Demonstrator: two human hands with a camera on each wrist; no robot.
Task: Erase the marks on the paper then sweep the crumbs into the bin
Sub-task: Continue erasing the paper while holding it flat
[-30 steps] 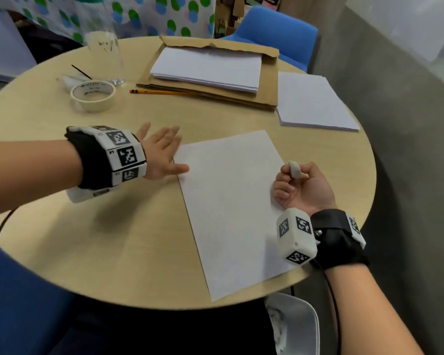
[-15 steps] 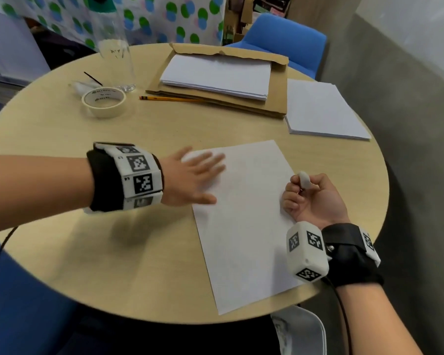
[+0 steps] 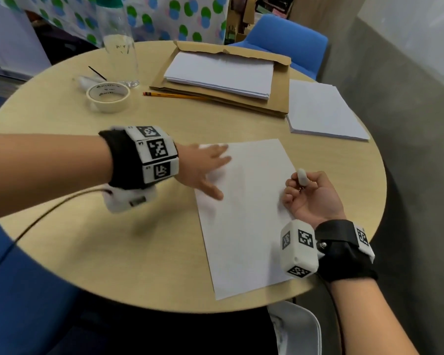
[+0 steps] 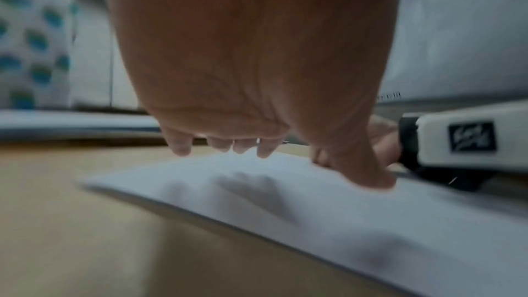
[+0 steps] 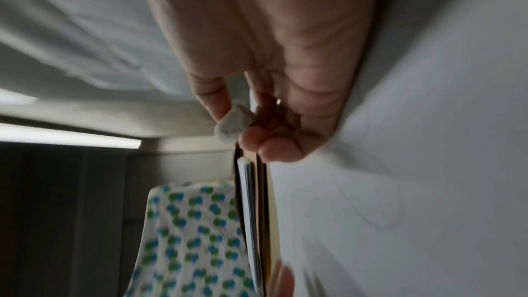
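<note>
A white sheet of paper (image 3: 244, 216) lies near the front edge of the round wooden table (image 3: 113, 239). My left hand (image 3: 203, 170) lies flat with straight fingers on the sheet's upper left part; the left wrist view shows the fingers (image 4: 223, 143) spread over the paper (image 4: 314, 211). My right hand (image 3: 308, 198) rests at the sheet's right edge, curled round a small white eraser (image 3: 302, 176), also seen pinched in the right wrist view as the eraser (image 5: 231, 128). Faint pencil marks show on the paper (image 5: 400, 200). I cannot make out crumbs.
At the back stand a roll of tape (image 3: 108, 96), a pencil (image 3: 174, 95), a tall clear glass (image 3: 118, 44), paper on a brown envelope (image 3: 221, 73) and another paper stack (image 3: 323, 111). A white bin (image 3: 295, 329) sits below the table's front edge. Blue chairs surround the table.
My left hand slid right from the bare table onto the sheet's upper left part. The right hand kept its hold on the eraser and stayed at the sheet's right edge.
</note>
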